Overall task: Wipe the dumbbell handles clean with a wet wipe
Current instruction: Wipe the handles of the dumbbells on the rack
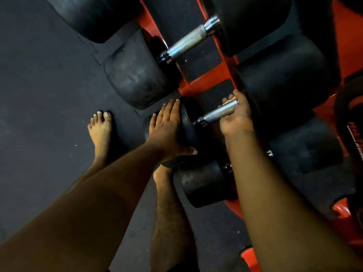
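Observation:
A dumbbell lies across the red rack, its knurled steel handle (218, 112) running between two black rubber heads. My left hand (167, 128) rests flat with straight fingers on the near head (189, 122), thumb hooked under its lower rim. My right hand (236, 114) is cupped under and around the far end of the handle, fingers curled over it. A small pale scrap, probably the wet wipe (231, 99), shows between those fingers and the bar.
A bigger dumbbell with a bare steel handle (188, 43) sits on the rack (204, 81) above. A smaller dumbbell (202, 183) lies below, partly under my right forearm. My bare feet (101, 128) stand on the dark rubber floor at left.

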